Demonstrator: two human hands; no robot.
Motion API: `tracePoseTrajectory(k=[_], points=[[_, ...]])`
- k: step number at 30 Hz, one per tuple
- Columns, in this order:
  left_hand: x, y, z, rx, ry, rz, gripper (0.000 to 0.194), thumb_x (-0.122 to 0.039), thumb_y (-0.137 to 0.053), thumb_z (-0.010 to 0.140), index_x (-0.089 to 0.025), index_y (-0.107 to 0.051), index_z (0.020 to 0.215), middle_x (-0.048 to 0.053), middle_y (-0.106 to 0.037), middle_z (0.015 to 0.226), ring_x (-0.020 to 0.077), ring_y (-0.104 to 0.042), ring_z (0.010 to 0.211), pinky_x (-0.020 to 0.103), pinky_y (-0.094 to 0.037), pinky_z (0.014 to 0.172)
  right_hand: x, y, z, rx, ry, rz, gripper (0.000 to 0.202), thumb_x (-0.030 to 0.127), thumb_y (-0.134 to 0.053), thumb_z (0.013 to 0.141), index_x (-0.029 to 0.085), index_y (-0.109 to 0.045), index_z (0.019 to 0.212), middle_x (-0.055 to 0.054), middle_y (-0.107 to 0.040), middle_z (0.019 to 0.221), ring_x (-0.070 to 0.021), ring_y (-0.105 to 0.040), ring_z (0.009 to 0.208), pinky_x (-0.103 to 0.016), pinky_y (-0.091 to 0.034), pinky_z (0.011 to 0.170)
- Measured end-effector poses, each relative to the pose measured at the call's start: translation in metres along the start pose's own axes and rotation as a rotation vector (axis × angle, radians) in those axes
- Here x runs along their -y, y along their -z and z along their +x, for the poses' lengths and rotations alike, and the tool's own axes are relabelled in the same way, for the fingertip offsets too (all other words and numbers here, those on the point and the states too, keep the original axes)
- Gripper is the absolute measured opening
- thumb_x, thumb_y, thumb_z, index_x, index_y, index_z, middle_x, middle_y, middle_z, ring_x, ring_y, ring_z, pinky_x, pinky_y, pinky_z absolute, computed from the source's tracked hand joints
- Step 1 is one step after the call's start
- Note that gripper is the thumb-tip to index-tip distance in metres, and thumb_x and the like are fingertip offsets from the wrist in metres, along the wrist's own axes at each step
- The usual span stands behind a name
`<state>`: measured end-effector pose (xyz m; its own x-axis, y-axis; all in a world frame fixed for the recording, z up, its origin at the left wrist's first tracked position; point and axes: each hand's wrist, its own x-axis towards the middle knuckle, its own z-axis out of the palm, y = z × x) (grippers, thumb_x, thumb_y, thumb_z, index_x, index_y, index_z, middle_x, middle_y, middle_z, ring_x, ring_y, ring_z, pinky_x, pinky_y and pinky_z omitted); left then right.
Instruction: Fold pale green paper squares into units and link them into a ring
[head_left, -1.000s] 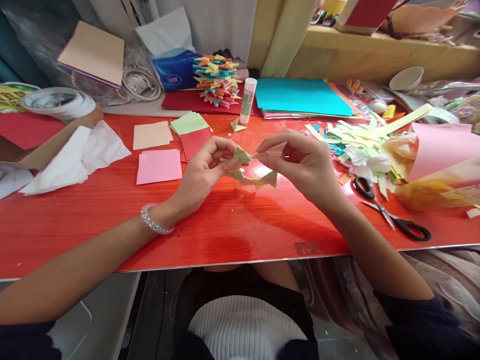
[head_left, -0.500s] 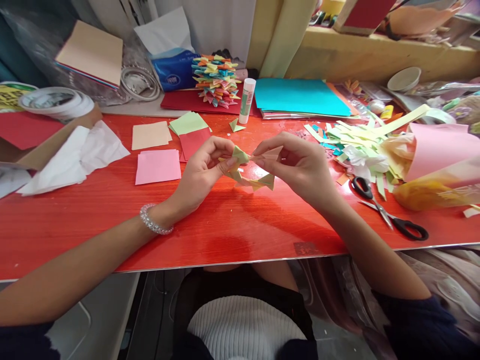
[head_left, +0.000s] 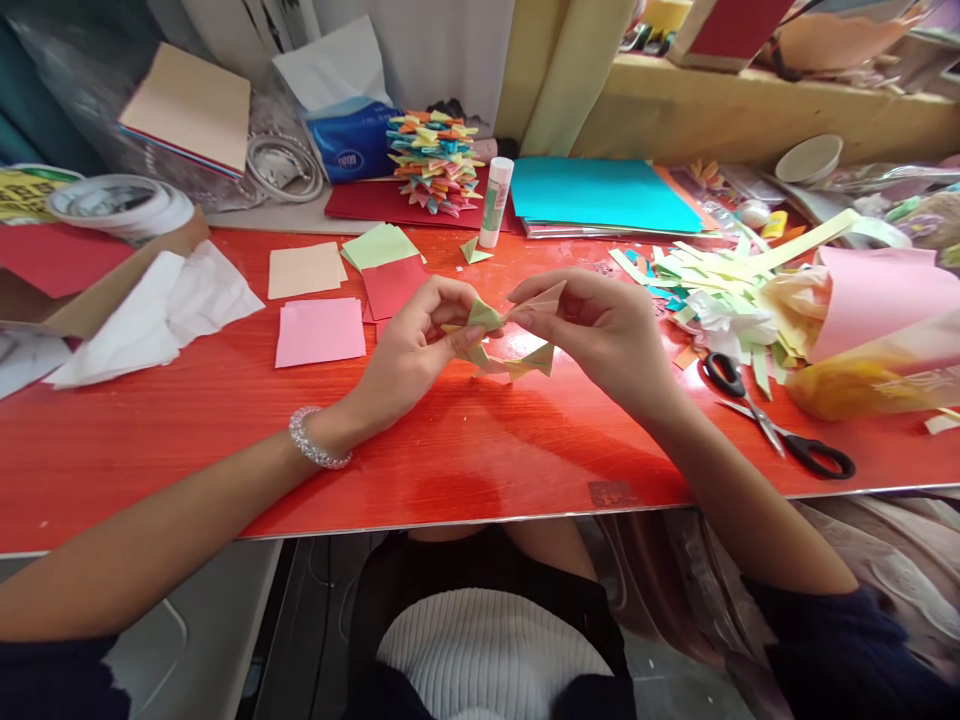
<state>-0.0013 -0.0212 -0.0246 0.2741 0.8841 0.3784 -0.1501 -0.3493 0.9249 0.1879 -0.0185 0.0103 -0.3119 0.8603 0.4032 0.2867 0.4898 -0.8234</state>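
Note:
A chain of folded paper pieces [head_left: 516, 366], pale green, yellow and peach, curves between my hands above the red table. My left hand [head_left: 420, 335] is closed around its left end, thumb and fingers pinching a light green folded piece [head_left: 485, 315]. Between the thumb and fingers of my right hand [head_left: 600, 325] is a peach folded paper piece [head_left: 544, 299], its tip meeting the green one. Whether the two are joined, I cannot tell. Just beyond my hands lies a loose green folded piece [head_left: 474, 251], beside an upright glue stick [head_left: 495, 203].
Pink [head_left: 321, 332], peach [head_left: 304, 270], green and red paper squares lie left of my hands. Behind stands a multicoloured folded-paper stack [head_left: 433, 163], near blue sheets [head_left: 600, 192]. Black-handled scissors [head_left: 776, 420] and paper strips [head_left: 712, 270] are on the right.
Both hands keep their pinch on the folded paper. My left hand and the chain have shifted slightly right in view, and the peach piece lies a little closer against the green one.

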Motion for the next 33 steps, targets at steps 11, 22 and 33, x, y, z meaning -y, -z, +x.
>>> tracePoseTrajectory(k=[11,22,33], points=[[-0.0053,-0.0015,-0.0016,-0.026,0.061,0.004,0.016,-0.014,-0.062,0.084,-0.02,-0.05,0.092,0.0,-0.07,0.091,0.016,-0.07,0.091,0.028,-0.059,0.077,0.0029,-0.003,-0.0019,-0.037,-0.033,-0.022,0.006,0.023,-0.064,0.084,0.021,-0.066,0.09,0.001,-0.065,0.073,-0.0139,-0.061,0.069,-0.031,-0.048,0.061],[-0.0048,-0.0014,-0.0022,-0.041,0.088,0.014,0.016,-0.017,-0.064,0.083,-0.021,-0.051,0.091,0.0,-0.07,0.09,0.0169,-0.07,0.091,0.029,-0.058,0.078,0.0046,-0.0015,-0.0019,-0.004,0.051,-0.211,0.008,0.024,-0.063,0.086,0.021,-0.067,0.093,-0.001,-0.068,0.082,-0.0119,-0.058,0.065,-0.029,-0.045,0.057],[-0.0025,-0.0006,-0.001,-0.026,0.059,-0.024,0.018,-0.019,-0.065,0.084,-0.021,-0.05,0.095,-0.001,-0.071,0.088,0.0168,-0.071,0.089,0.031,-0.059,0.08,0.0009,0.001,0.0022,0.0,0.067,-0.222,0.019,0.037,-0.058,0.091,0.022,-0.069,0.093,-0.002,-0.066,0.088,-0.0127,-0.059,0.075,-0.029,-0.046,0.063]])
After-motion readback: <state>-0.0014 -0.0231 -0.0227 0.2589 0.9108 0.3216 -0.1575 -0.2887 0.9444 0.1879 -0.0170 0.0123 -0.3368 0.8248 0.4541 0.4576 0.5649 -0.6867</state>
